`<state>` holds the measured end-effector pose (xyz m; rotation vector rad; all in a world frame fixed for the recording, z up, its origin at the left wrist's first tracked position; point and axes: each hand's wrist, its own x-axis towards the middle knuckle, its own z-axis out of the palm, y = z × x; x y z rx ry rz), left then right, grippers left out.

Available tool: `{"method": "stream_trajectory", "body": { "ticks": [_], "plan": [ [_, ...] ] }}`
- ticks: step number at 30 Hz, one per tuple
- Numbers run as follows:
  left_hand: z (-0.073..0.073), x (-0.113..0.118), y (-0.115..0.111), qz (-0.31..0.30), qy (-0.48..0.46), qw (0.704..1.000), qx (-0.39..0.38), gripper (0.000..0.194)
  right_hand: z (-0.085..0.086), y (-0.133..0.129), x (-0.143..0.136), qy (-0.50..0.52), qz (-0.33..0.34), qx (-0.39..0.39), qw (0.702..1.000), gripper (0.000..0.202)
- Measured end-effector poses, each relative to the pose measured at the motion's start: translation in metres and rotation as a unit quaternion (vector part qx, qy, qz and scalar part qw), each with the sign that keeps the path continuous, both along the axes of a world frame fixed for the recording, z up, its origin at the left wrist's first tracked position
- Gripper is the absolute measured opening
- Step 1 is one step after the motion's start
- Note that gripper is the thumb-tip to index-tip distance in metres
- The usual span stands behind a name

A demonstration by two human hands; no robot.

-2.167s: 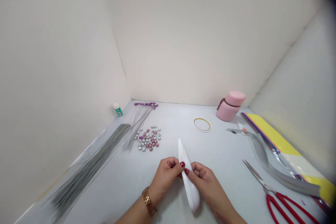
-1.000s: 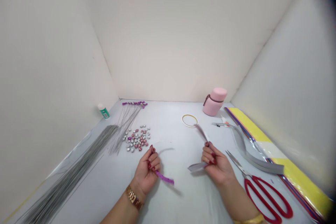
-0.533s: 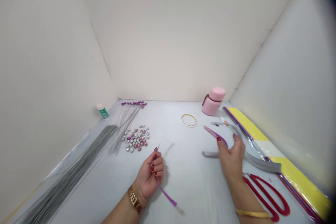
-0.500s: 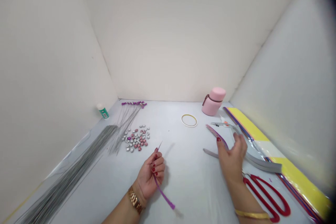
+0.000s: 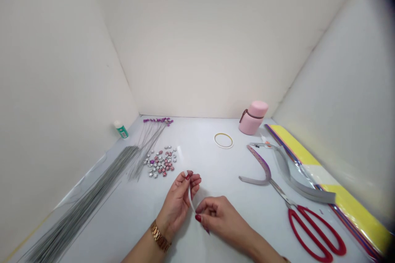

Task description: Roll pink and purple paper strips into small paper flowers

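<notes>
A narrow paper strip point(image 5: 190, 197), pale on the side facing me, runs between both hands above the table's near middle. My left hand point(image 5: 176, 203) pinches its upper end between thumb and fingers. Lower down, my right hand point(image 5: 220, 215) grips the other end between thumb and forefinger, with a dark purple tip showing below. Just beyond my left hand lies a heap of small silver and pink folded stars point(image 5: 162, 164). To the right, a curved purple and silver strip point(image 5: 263, 166) touches the blades of red-handled scissors point(image 5: 314, 230).
Grey wires point(image 5: 83, 201) lie along the left, some with purple stars point(image 5: 159, 121) on their ends. A glue stick point(image 5: 121, 130) stands by the left wall. A ring-shaped tape point(image 5: 224, 140) and pink flask point(image 5: 252, 118) are behind. Silver strips point(image 5: 304, 188) and yellow sheets point(image 5: 352, 199) line the right.
My right hand has left the strips by the scissors and come to my left hand, taking the strip's lower end. The strip in my left hand now shows its pale side.
</notes>
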<state>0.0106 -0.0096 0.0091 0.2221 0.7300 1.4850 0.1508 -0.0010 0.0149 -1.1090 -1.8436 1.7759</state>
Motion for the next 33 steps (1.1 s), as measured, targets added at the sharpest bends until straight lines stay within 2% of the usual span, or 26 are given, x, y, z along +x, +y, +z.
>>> {"method": "stream_trajectory", "body": {
  "ticks": [4, 7, 9, 12, 15, 18, 22, 24, 26, 27, 28, 30, 33],
  "plan": [
    [-0.003, 0.000, 0.000, 0.021, 0.016, 1.000, -0.005, 0.012, 0.001, 0.001, 0.002, -0.024, 0.033, 0.051, 0.998, 0.013],
    [-0.004, -0.001, 0.002, 0.018, 0.033, 0.999, -0.020, 0.016, -0.001, 0.003, 0.003, -0.076, 0.038, 0.184, 0.979, 0.016],
    [-0.004, -0.006, 0.004, 0.030, 0.064, 0.997, -0.015, 0.020, -0.004, 0.008, 0.008, -0.121, -0.014, 0.284, 0.951, 0.021],
    [-0.003, -0.016, 0.007, 0.059, 0.128, 0.990, 0.024, 0.008, -0.009, 0.020, 0.018, -0.155, -0.103, 0.336, 0.923, 0.019],
    [0.000, -0.021, 0.007, 0.061, 0.170, 0.982, 0.053, 0.017, -0.012, 0.030, 0.026, -0.151, -0.151, 0.341, 0.916, 0.017],
    [0.006, -0.017, 0.003, 0.019, 0.212, 0.974, 0.082, 0.022, -0.014, 0.035, 0.029, -0.121, -0.194, 0.332, 0.915, 0.016],
    [0.018, -0.006, -0.004, -0.130, 0.244, 0.952, 0.131, 0.021, -0.018, 0.041, 0.033, -0.076, -0.273, 0.287, 0.915, 0.015],
    [0.021, -0.004, -0.008, -0.232, 0.217, 0.937, 0.142, 0.010, -0.021, 0.044, 0.035, -0.051, -0.303, 0.255, 0.917, 0.017],
    [0.020, -0.004, -0.011, -0.326, 0.153, 0.923, 0.137, 0.008, -0.023, 0.047, 0.037, -0.023, -0.319, 0.230, 0.919, 0.017],
    [0.019, -0.005, -0.011, -0.337, 0.123, 0.924, 0.134, 0.005, -0.024, 0.047, 0.037, -0.010, -0.323, 0.222, 0.920, 0.017],
    [0.017, -0.006, -0.011, -0.322, 0.102, 0.932, 0.132, 0.007, -0.024, 0.048, 0.037, 0.002, -0.325, 0.215, 0.921, 0.016],
    [0.013, -0.008, -0.010, -0.251, 0.080, 0.957, 0.125, 0.018, -0.025, 0.049, 0.037, 0.019, -0.327, 0.206, 0.922, 0.016],
    [0.012, -0.010, -0.006, -0.176, 0.061, 0.976, 0.113, 0.019, -0.026, 0.049, 0.037, 0.026, -0.328, 0.203, 0.922, 0.017]
  ]
}}
